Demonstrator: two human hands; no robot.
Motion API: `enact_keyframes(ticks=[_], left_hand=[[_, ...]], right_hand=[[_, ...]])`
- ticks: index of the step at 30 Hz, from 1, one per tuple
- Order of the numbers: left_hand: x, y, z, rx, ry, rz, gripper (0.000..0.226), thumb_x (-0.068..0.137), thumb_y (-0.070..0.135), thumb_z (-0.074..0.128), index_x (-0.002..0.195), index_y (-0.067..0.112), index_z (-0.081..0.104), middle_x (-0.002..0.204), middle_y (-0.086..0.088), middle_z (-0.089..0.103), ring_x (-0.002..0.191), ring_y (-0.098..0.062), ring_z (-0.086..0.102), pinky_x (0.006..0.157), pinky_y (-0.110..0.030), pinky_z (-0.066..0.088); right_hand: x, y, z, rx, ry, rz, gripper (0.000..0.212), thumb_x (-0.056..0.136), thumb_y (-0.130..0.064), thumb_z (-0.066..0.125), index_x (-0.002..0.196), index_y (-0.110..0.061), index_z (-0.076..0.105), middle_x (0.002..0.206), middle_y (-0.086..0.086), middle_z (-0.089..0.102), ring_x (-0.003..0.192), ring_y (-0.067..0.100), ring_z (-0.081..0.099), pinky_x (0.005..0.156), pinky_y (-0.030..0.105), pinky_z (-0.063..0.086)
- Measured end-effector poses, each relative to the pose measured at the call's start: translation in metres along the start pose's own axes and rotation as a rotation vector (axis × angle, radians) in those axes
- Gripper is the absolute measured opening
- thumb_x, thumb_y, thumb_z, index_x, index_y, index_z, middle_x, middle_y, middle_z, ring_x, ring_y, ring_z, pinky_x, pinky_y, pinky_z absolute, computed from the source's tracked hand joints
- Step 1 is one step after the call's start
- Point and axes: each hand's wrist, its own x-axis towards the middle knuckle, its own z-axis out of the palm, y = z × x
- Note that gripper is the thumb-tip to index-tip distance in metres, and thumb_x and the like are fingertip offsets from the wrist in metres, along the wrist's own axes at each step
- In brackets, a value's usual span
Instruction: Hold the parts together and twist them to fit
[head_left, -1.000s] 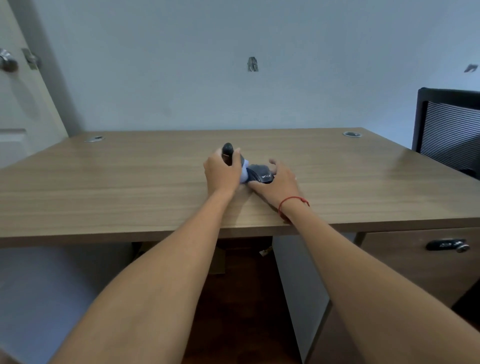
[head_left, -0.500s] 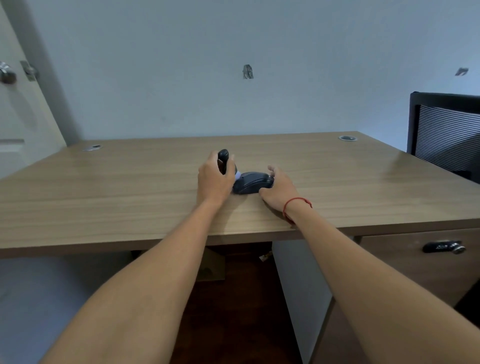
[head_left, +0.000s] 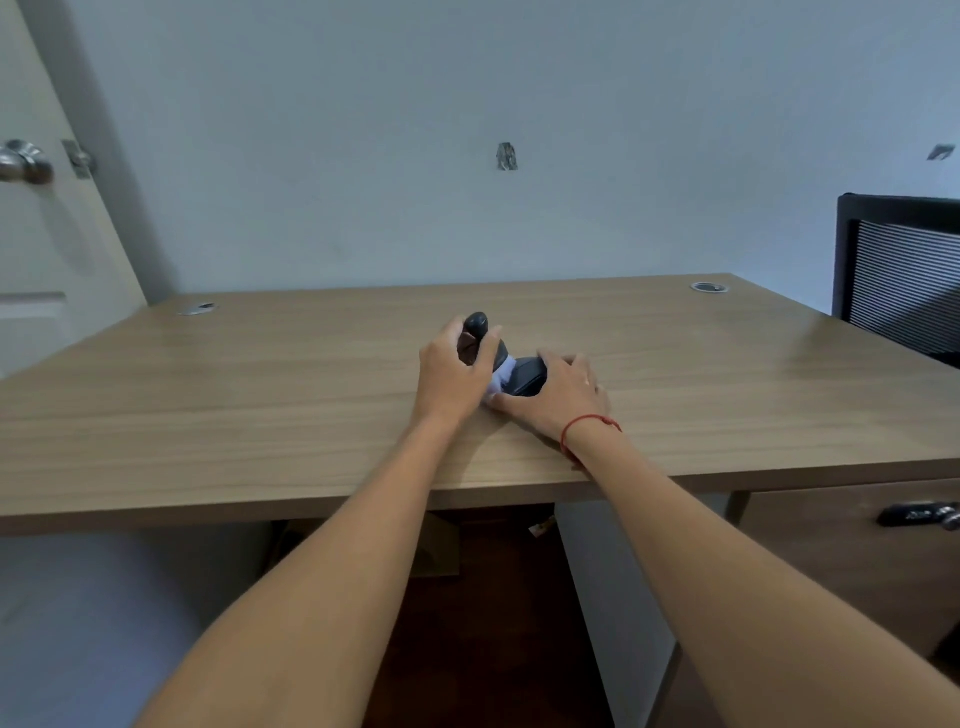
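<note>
Dark object: a small dark grey item (head_left: 525, 375) is laid on the desk top, near the middle of its width and towards the near edge. Its exact kind cannot be told; it resembles a folded dark sock or pouch with a pale lining.
Pale part: a light bluish-white portion (head_left: 503, 375) is exposed between the two hands, touching the dark object on its left.
Upright dark piece: a second dark piece (head_left: 475, 332) is raised above the left hand, tilted slightly left, with a brownish patch visible on its near face.
Left hand: the left hand (head_left: 453, 375) is curled round the upright dark piece, thumb on the right side and fingers wrapped behind.
Right hand: the right hand (head_left: 562, 396) is laid over the dark object with fingers bent around its far side and the thumb stretched left along the desk under the pale part; the object is held, not merely touched.
Grip advice: the lower piece is best kept pinned flat by the right hand while the left-hand piece is worked, so that neither slides on the smooth surface.
Risk: a loose hold is judged likely to let the soft material slip free.
Wrist: a red string bracelet (head_left: 586, 425) is worn on the right wrist.
Desk: a wood-grain desk (head_left: 260, 415) carries everything.
Right edge: a black mesh chair (head_left: 904, 280) stands far right; a drawer handle (head_left: 918, 514) is seen below the desk top.
</note>
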Motion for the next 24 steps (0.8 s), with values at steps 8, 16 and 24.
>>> enact_keyframes(ticks=[8, 16, 24], left_hand=[[0.003, -0.003, -0.005, -0.026, 0.149, -0.048, 0.028, 0.090, 0.029, 0.060, 0.086, 0.001, 0.060, 0.079, -0.008, 0.066, 0.077, -0.024, 0.064, 0.067, -0.022, 0.048], [0.001, -0.010, -0.005, 0.108, -0.012, -0.065, 0.018, 0.087, 0.026, 0.062, 0.087, 0.008, 0.061, 0.082, -0.007, 0.068, 0.079, -0.023, 0.065, 0.072, -0.033, 0.053], [-0.006, 0.007, 0.002, -0.003, 0.001, 0.041, 0.024, 0.087, 0.027, 0.064, 0.080, 0.004, 0.062, 0.076, -0.009, 0.069, 0.071, -0.018, 0.064, 0.063, -0.024, 0.048]], right_hand=[[-0.002, -0.001, 0.002, 0.011, -0.006, -0.047, 0.084, 0.068, -0.063, 0.062, 0.144, -0.035, 0.039, 0.143, 0.002, 0.043, 0.131, 0.031, 0.045, 0.110, 0.046, 0.037], [-0.003, -0.002, 0.003, 0.094, 0.024, -0.035, 0.110, 0.060, -0.072, 0.073, 0.151, -0.029, 0.029, 0.151, 0.001, 0.043, 0.137, 0.025, 0.043, 0.114, 0.045, 0.033], [-0.002, -0.002, 0.001, 0.109, 0.016, -0.033, 0.124, 0.064, -0.064, 0.077, 0.158, -0.019, 0.010, 0.156, 0.005, 0.038, 0.142, 0.028, 0.039, 0.117, 0.047, 0.030]])
